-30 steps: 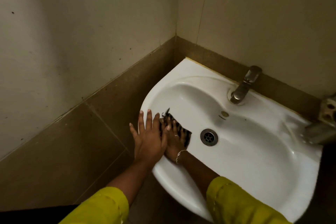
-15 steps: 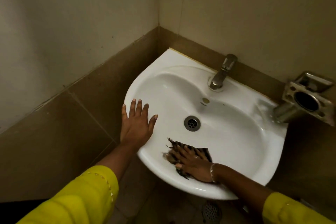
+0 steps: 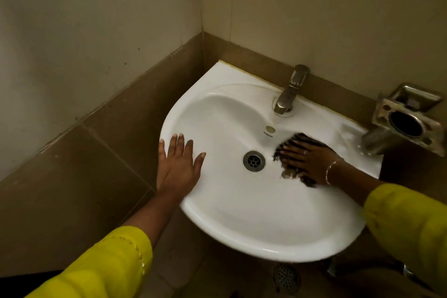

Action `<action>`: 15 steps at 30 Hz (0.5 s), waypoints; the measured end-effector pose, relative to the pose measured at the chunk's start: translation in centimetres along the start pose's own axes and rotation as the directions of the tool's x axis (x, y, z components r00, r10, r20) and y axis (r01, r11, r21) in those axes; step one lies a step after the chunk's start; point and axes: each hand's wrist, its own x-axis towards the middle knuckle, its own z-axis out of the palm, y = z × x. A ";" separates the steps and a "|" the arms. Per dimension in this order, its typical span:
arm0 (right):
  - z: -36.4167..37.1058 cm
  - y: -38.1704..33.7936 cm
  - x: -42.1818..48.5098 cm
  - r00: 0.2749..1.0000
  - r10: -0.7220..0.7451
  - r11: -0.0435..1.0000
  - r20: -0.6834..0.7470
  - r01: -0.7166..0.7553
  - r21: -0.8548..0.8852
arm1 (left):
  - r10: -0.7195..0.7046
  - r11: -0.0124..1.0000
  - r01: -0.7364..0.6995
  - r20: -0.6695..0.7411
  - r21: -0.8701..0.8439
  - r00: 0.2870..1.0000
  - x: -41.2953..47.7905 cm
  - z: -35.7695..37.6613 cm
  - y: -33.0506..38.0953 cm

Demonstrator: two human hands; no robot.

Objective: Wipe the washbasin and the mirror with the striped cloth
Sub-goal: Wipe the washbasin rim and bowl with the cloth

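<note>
White washbasin [image 3: 242, 213] in wall corner. Right hand [image 3: 312, 161] flat, fingers spread, pressing striped cloth [image 3: 294, 143] against bowl's right inner slope, between drain [image 3: 254, 161] and right rim. Left hand [image 3: 179, 164] open, palm down on left rim, holding nothing. Tap [image 3: 289, 93] at back edge. Metal holder [image 3: 406, 120] on wall just right of basin. Mirror not in frame.

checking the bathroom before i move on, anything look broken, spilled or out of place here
Nothing stands out. The washbasin looks whole, the tap stands upright, and the metal holder on the wall looks intact. The right hand presses the striped cloth flat inside the bowl.
</note>
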 end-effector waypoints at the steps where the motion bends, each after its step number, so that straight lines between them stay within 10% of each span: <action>1: -0.6 0.6 1.1 0.999 -0.023 0.999 -0.028 0.022 -0.043 | -0.004 1.000 0.004 -0.003 0.007 1.000 0.0 0.0 0.0; 5: -3.0 1.2 5.4 0.963 -0.091 0.953 -0.255 0.009 -0.304 | -0.008 1.000 0.008 -0.003 0.014 1.000 -0.1 -0.1 0.1; 15: -1.8 -0.5 4.1 0.978 -0.054 0.970 -0.201 0.004 -0.242 | -0.002 1.000 0.002 -0.014 -0.016 1.000 -0.1 -0.3 0.0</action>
